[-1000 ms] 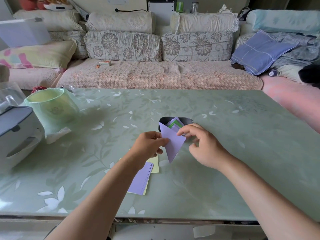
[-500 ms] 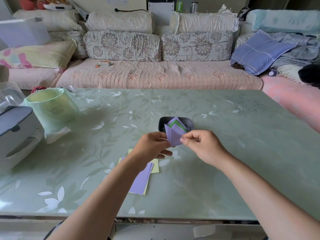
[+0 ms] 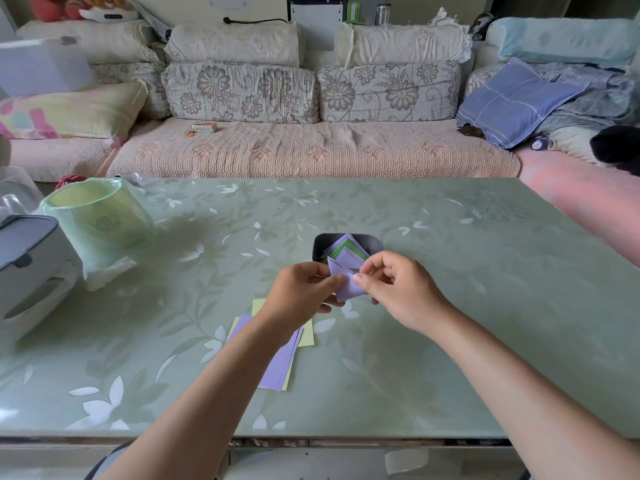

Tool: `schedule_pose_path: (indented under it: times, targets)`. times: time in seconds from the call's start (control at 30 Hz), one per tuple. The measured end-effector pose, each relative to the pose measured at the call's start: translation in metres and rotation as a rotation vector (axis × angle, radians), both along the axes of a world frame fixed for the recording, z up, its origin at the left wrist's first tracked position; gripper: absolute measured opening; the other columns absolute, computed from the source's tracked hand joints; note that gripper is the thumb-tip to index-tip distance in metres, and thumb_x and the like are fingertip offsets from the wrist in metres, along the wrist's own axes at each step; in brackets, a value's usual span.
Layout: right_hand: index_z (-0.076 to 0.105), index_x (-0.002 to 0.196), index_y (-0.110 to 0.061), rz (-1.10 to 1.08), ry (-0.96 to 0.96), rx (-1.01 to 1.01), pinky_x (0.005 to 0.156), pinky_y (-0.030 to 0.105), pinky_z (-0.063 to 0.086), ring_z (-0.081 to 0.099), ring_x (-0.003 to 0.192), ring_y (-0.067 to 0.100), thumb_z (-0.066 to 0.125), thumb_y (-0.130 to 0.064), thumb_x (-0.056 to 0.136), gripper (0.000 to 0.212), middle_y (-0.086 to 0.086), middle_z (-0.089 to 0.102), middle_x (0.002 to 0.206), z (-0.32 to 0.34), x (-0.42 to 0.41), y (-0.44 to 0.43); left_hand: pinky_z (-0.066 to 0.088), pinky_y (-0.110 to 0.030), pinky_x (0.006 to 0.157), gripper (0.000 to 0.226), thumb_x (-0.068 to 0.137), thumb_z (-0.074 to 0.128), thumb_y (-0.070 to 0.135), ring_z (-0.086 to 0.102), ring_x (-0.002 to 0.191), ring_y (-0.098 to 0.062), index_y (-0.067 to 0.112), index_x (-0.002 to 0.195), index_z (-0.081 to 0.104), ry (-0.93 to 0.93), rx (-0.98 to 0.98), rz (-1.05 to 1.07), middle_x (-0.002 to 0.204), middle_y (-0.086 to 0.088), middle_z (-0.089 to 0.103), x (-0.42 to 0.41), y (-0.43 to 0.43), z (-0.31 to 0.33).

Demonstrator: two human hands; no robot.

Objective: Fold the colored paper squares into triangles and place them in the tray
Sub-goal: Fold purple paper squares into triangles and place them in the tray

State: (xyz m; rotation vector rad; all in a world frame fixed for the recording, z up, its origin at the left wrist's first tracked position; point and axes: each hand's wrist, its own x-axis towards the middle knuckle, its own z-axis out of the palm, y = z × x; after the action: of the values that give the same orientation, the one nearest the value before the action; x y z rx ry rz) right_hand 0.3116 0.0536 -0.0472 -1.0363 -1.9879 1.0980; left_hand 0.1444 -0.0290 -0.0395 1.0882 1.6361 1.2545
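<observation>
A lilac paper [image 3: 346,282], partly folded, is held above the table just in front of the dark tray [image 3: 320,244]. My left hand [image 3: 304,289] pinches its left side and my right hand [image 3: 398,285] pinches its right side, thumb on the fold. The tray holds folded lilac and green triangles [image 3: 346,252]. A stack of flat lilac and yellow paper squares [image 3: 277,362] lies on the table under my left forearm, partly hidden by it.
The green floral glass table [image 3: 450,306] has a pale green lined bin [image 3: 100,220] and a grey-and-white appliance [image 3: 31,268] at its left. A sofa [image 3: 311,147] with cushions stands beyond the far edge.
The lilac sheet was an open diamond between my hands; both hands have brought its halves together, and it is now smaller and folded, held closer to the tray.
</observation>
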Motion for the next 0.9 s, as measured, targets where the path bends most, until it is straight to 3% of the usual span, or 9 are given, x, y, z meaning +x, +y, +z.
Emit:
schedule_pose_path:
  times: [0.1, 0.27, 0.5, 0.67, 0.77, 0.83, 0.9]
  targets:
    - [0.07, 0.101, -0.017, 0.019, 0.054, -0.13, 0.065, 0.023, 0.051, 0.064, 0.062, 0.008, 0.074, -0.027, 0.089, 0.016, 0.004, 0.074, 0.083, 0.006, -0.002, -0.004, 0.057, -0.03, 0.071, 0.014, 0.093, 0.068, 0.023, 0.074, 0.078, -0.022, 0.012, 0.085, 0.07, -0.018, 0.009, 0.003, 0.08, -0.01, 0.076, 0.0, 0.0, 0.0]
    - [0.074, 0.085, -0.012, 0.008, 0.106, -0.235, 0.053, 0.011, 0.045, 0.061, 0.057, 0.002, 0.073, -0.018, 0.091, 0.009, -0.003, 0.069, 0.075, 0.008, -0.003, -0.005, 0.056, -0.027, 0.068, 0.017, 0.094, 0.066, 0.022, 0.075, 0.076, -0.019, 0.007, 0.089, 0.07, -0.043, -0.004, -0.02, 0.079, -0.008, 0.076, 0.003, -0.001, 0.0]
    - [0.075, 0.084, -0.012, 0.014, 0.095, -0.222, 0.054, 0.011, 0.044, 0.061, 0.058, 0.003, 0.072, -0.019, 0.091, 0.01, -0.004, 0.07, 0.076, 0.008, -0.001, -0.003, 0.056, -0.032, 0.074, 0.019, 0.095, 0.066, 0.022, 0.075, 0.077, -0.02, 0.003, 0.093, 0.07, -0.07, -0.006, -0.036, 0.082, -0.009, 0.076, 0.005, -0.001, 0.0]
    - [0.076, 0.081, -0.013, 0.058, 0.066, -0.224, 0.058, 0.013, 0.047, 0.061, 0.06, 0.004, 0.071, -0.018, 0.092, 0.013, -0.005, 0.072, 0.075, 0.009, 0.001, -0.003, 0.055, -0.028, 0.069, 0.029, 0.094, 0.067, 0.021, 0.074, 0.074, -0.017, -0.008, 0.098, 0.065, -0.055, -0.013, -0.058, 0.084, -0.014, 0.075, 0.007, -0.003, -0.002]
    - [0.075, 0.086, -0.009, 0.111, 0.014, -0.245, 0.07, 0.024, 0.051, 0.062, 0.065, 0.011, 0.072, -0.021, 0.091, 0.014, -0.001, 0.071, 0.077, 0.01, 0.008, 0.003, 0.056, -0.032, 0.073, 0.02, 0.091, 0.07, 0.018, 0.072, 0.077, -0.019, 0.007, 0.108, 0.067, 0.039, 0.061, -0.082, 0.085, -0.008, 0.075, 0.001, -0.006, 0.0]
    - [0.073, 0.087, -0.007, 0.155, -0.011, -0.269, 0.075, 0.029, 0.05, 0.061, 0.067, 0.014, 0.072, -0.021, 0.091, 0.015, 0.002, 0.068, 0.076, 0.01, 0.013, 0.007, 0.057, -0.033, 0.073, 0.027, 0.088, 0.073, 0.013, 0.07, 0.077, -0.022, 0.018, 0.114, 0.066, 0.114, 0.132, -0.127, 0.082, -0.005, 0.075, -0.006, -0.007, 0.0]
    - [0.073, 0.087, -0.006, 0.207, -0.045, -0.283, 0.076, 0.029, 0.049, 0.06, 0.068, 0.014, 0.072, -0.02, 0.091, 0.015, 0.002, 0.067, 0.076, 0.011, 0.018, 0.009, 0.056, -0.029, 0.071, 0.024, 0.085, 0.076, 0.009, 0.066, 0.068, -0.017, 0.019, 0.106, 0.071, 0.164, 0.18, -0.166, 0.077, -0.002, 0.074, -0.011, -0.009, -0.001]
